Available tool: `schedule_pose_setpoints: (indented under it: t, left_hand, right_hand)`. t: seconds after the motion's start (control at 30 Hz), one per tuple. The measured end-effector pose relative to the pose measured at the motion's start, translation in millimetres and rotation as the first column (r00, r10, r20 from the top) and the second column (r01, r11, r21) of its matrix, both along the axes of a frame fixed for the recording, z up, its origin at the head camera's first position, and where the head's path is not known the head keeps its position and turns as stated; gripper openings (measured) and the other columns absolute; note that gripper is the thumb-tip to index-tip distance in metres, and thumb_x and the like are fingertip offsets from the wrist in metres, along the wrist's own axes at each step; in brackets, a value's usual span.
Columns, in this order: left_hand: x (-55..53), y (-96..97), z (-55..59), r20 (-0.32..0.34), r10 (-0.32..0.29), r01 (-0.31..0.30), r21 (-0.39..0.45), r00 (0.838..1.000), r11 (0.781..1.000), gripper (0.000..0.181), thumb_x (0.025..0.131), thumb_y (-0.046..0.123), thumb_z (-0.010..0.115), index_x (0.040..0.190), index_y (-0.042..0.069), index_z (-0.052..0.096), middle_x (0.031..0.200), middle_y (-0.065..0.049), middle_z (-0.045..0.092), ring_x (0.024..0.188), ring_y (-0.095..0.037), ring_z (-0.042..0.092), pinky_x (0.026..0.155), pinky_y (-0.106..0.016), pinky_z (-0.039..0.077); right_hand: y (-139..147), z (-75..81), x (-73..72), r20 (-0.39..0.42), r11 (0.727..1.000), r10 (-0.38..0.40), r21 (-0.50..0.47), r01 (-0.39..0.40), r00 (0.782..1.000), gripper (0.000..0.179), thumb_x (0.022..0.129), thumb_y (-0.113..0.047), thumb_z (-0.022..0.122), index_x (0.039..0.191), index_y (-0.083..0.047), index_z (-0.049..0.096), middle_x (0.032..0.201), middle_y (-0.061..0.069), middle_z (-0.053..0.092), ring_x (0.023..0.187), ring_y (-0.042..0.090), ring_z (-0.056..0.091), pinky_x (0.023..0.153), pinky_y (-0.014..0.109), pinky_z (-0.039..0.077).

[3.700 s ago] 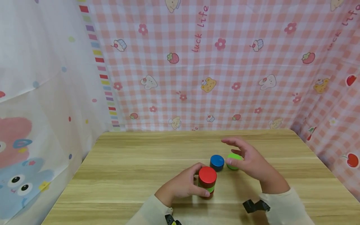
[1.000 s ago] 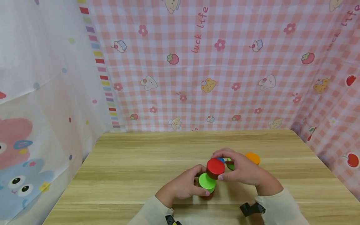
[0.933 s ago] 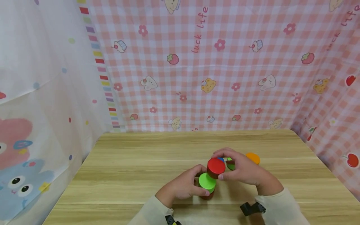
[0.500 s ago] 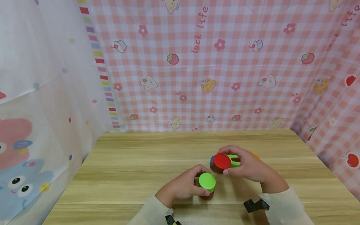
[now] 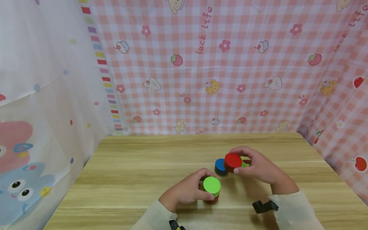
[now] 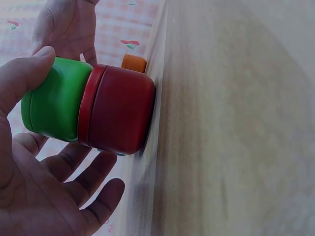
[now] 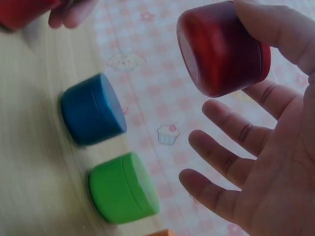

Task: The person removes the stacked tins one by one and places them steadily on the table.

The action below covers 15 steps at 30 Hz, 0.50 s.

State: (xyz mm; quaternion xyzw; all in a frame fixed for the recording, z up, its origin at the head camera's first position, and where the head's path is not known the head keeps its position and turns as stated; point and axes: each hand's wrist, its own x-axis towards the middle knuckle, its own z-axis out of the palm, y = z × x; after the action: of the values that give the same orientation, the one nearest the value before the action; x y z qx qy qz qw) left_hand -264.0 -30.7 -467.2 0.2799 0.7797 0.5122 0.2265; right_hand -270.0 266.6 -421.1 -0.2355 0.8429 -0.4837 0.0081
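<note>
Small round lidded tins are being handled. My left hand (image 5: pixel 188 188) grips a green tin (image 5: pixel 211 186) between thumb and fingers; it sits on top of a red tin (image 6: pixel 123 108) that stands on the table. With my right hand (image 5: pixel 261 167) I pinch another red tin (image 5: pixel 233 162) by its lid end, held up off the table, as the right wrist view shows. Below and beside it stand a blue tin (image 5: pixel 220 166) and a second green tin (image 7: pixel 123 189), the latter partly covered by the hand in the head view.
An orange tin (image 6: pixel 134 63) stands beyond the stack, hidden behind my right hand in the head view. The wooden table (image 5: pixel 138 159) is backed by a pink checked cloth (image 5: pixel 184 73), with a patterned curtain (image 5: pixel 43 95) on the left.
My right hand took the upper red tin off the stack and carried it back and to the right, past the blue tin. My left hand has stayed in place on the green tin.
</note>
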Motion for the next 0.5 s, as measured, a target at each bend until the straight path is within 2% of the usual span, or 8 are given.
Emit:
schedule_pose_setpoints:
  t: [0.13, 0.4, 0.5]
  left_hand:
    - [0.0, 0.6, -0.1, -0.001, 0.003, -0.003, -0.005, 1.0, 1.0, 0.044, 0.089, 0.016, 0.086, 0.124, 0.026, 0.06, 0.119, 0.011, 0.064, 0.116, -0.011, 0.059, 0.108, -0.041, 0.044]
    - [0.1, 0.7, -0.5, 0.003, 0.01, -0.01, -0.011, 1.0, 1.0, 0.044, 0.089, 0.016, 0.086, 0.124, 0.026, 0.06, 0.12, 0.011, 0.064, 0.117, -0.012, 0.059, 0.11, -0.045, 0.043]
    - [-0.2, 0.7, -0.9, 0.003, 0.008, -0.008, -0.011, 1.0, 1.0, 0.044, 0.089, 0.017, 0.086, 0.124, 0.027, 0.06, 0.12, 0.012, 0.064, 0.117, -0.012, 0.059, 0.11, -0.044, 0.043]
  right_hand:
    - [8, -1.1, -1.9, 0.029, 0.999, -0.038, 0.003, 0.037, 0.999, 0.049, 0.09, -0.016, 0.083, 0.135, -0.007, 0.063, 0.132, 0.011, 0.066, 0.127, 0.036, 0.055, 0.103, 0.055, 0.047]
    - [25, -2.6, -4.1, 0.071, 0.99, -0.14, 0.018, 0.139, 0.988, 0.054, 0.093, -0.018, 0.08, 0.141, -0.005, 0.059, 0.14, 0.017, 0.063, 0.134, 0.043, 0.054, 0.106, 0.055, 0.048]
    - [31, -4.2, -5.0, 0.093, 0.987, -0.16, 0.015, 0.159, 0.983, 0.055, 0.094, -0.019, 0.08, 0.143, -0.005, 0.057, 0.142, 0.019, 0.061, 0.135, 0.045, 0.053, 0.103, 0.05, 0.049]
